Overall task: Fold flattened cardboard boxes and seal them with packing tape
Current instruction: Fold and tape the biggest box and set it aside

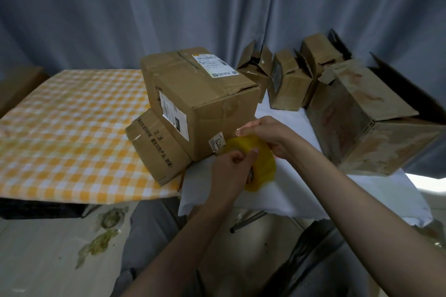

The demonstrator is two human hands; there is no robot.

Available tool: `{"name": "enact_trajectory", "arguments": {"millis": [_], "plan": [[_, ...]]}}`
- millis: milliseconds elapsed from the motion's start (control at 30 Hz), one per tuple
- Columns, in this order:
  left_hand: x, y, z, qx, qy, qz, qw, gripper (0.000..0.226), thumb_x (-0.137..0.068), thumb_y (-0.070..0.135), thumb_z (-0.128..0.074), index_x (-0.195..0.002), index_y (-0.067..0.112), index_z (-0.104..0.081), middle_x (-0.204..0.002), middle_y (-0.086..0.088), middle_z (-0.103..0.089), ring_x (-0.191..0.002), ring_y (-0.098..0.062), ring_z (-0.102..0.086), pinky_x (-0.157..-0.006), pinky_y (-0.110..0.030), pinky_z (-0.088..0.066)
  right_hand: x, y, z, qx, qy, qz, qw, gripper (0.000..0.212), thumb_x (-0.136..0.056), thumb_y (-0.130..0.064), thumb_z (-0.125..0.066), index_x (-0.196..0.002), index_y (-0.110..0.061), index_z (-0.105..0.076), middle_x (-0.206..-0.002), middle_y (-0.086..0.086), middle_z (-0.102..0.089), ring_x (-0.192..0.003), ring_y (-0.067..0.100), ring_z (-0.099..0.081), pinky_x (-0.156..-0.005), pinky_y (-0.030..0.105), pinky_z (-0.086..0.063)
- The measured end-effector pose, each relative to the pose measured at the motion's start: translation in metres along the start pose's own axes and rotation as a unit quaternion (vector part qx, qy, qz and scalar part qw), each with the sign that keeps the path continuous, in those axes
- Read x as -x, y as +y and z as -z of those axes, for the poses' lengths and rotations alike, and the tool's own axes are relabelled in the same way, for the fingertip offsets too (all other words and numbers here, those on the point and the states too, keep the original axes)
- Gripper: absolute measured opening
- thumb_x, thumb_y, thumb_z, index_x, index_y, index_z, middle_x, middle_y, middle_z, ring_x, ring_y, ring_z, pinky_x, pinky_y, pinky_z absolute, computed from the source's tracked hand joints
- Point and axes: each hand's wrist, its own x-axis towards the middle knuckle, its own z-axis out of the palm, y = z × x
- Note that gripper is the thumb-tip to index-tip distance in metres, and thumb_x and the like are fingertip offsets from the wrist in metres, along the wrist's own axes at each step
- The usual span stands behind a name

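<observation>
Cardboard boxes sit mid-table: a small printed box point(158, 149) leaning under the big labelled box point(200, 101), with the yellow tape roll point(259, 161) held just in front of it. The left hand point(231, 169) pinches at the roll's near edge, the right hand point(268, 135) curls over its top. Judging from here, the film could tear or restick if peeled crookedly. Hands hide the tape end; open boxes point(292, 79) at right look blurred.
</observation>
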Motion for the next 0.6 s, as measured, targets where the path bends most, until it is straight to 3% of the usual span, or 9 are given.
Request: {"name": "enact_trajectory", "arguments": {"millis": [67, 133, 167, 233, 300, 367, 467, 533, 600], "plan": [[0.001, 0.013, 0.008, -0.16, -0.032, -0.051, 0.985, 0.058, -0.095, 0.05, -0.06, -0.061, 0.003, -0.057, -0.053, -0.003, -0.057, -0.052, -0.013, -0.055, -0.06, -0.028, -0.047, 0.003, 0.002, 0.005, -0.02, -0.009, -0.003, 1.0, 0.019, -0.085, -0.008, -0.077, -0.103, -0.001, -0.076, -0.09, 0.014, -0.076, -0.077, 0.019, -0.072, -0.06, 0.025, -0.059], [0.001, 0.04, 0.022, -0.344, -0.054, -0.099, 0.932, 0.055, -0.095, 0.057, -0.053, -0.058, 0.017, -0.051, -0.055, 0.004, -0.049, -0.053, -0.007, -0.049, -0.06, -0.025, -0.041, 0.008, 0.004, 0.01, -0.041, -0.016, -0.003, 0.999, 0.012, -0.086, -0.008, -0.076, -0.097, -0.006, -0.079, -0.083, 0.007, -0.077, -0.07, 0.014, -0.072, -0.055, 0.021, -0.055], [-0.001, 0.056, 0.03, -0.383, -0.044, -0.127, 0.914, 0.053, -0.095, 0.059, -0.052, -0.062, 0.018, -0.054, -0.058, 0.004, -0.051, -0.056, -0.008, -0.051, -0.06, -0.026, -0.042, 0.01, 0.006, 0.011, -0.048, -0.011, -0.004, 0.999, 0.009, -0.086, -0.008, -0.075, -0.094, -0.009, -0.079, -0.078, 0.004, -0.076, -0.066, 0.01, -0.071, -0.051, 0.019, -0.052], [-0.013, 0.087, 0.046, -0.364, 0.03, -0.239, 0.9, 0.045, -0.096, 0.052, -0.055, -0.075, 0.015, -0.069, -0.068, 0.0, -0.062, -0.066, -0.014, -0.059, -0.064, -0.03, -0.049, 0.013, 0.011, 0.012, -0.059, 0.004, 0.004, 0.998, 0.006, -0.086, -0.011, -0.076, -0.092, -0.011, -0.078, -0.071, -0.001, -0.075, -0.066, 0.008, -0.069, -0.051, 0.018, -0.051], [-0.04, 0.105, 0.058, -0.333, 0.095, -0.344, 0.872, 0.03, -0.096, 0.04, -0.061, -0.096, 0.013, -0.075, -0.094, -0.005, -0.068, -0.091, -0.02, -0.061, -0.08, -0.032, -0.048, 0.015, 0.017, 0.012, -0.076, 0.011, 0.014, 0.997, 0.016, -0.084, -0.016, -0.079, -0.099, -0.011, -0.079, -0.09, 0.004, -0.078, -0.09, 0.018, -0.071, -0.075, 0.027, -0.058], [-0.079, 0.105, 0.064, -0.379, 0.052, -0.328, 0.864, 0.036, -0.094, 0.04, -0.064, -0.118, 0.013, -0.069, -0.123, -0.008, -0.062, -0.117, -0.026, -0.055, -0.099, -0.036, -0.043, 0.019, 0.021, 0.014, -0.09, 0.02, 0.014, 0.996, 0.022, -0.084, -0.017, -0.079, -0.104, -0.01, -0.079, -0.104, 0.008, -0.077, -0.103, 0.024, -0.068, -0.093, 0.035, -0.053], [-0.114, 0.082, 0.064, -0.498, -0.069, -0.216, 0.837, 0.065, -0.096, 0.056, -0.051, -0.149, 0.02, -0.041, -0.158, -0.009, -0.031, -0.145, -0.033, -0.029, -0.116, -0.052, -0.031, 0.024, 0.029, 0.019, -0.113, 0.021, 0.017, 0.993, 0.019, -0.087, -0.016, -0.076, -0.104, -0.01, -0.079, -0.106, 0.008, -0.077, -0.109, 0.027, -0.067, -0.1, 0.038, -0.05], [-0.117, 0.063, 0.06, -0.572, -0.083, -0.209, 0.789, 0.073, -0.101, 0.059, -0.034, -0.159, 0.02, -0.013, -0.167, -0.007, -0.009, -0.153, -0.028, -0.009, -0.123, -0.05, -0.017, 0.025, 0.033, 0.022, -0.127, 0.02, 0.026, 0.991, 0.015, -0.089, -0.014, -0.073, -0.102, -0.011, -0.079, -0.107, 0.007, -0.077, -0.113, 0.028, -0.065, -0.104, 0.04, -0.048], [-0.11, 0.054, 0.057, -0.604, -0.065, -0.225, 0.762, 0.071, -0.103, 0.056, -0.027, -0.16, 0.018, -0.005, -0.168, -0.006, -0.002, -0.154, -0.026, -0.003, -0.125, -0.045, -0.013, 0.028, 0.035, 0.024, -0.132, 0.016, 0.027, 0.991, 0.014, -0.09, -0.013, -0.071, -0.102, -0.012, -0.078, -0.106, 0.006, -0.076, -0.111, 0.027, -0.065, -0.102, 0.038, -0.048]]}}
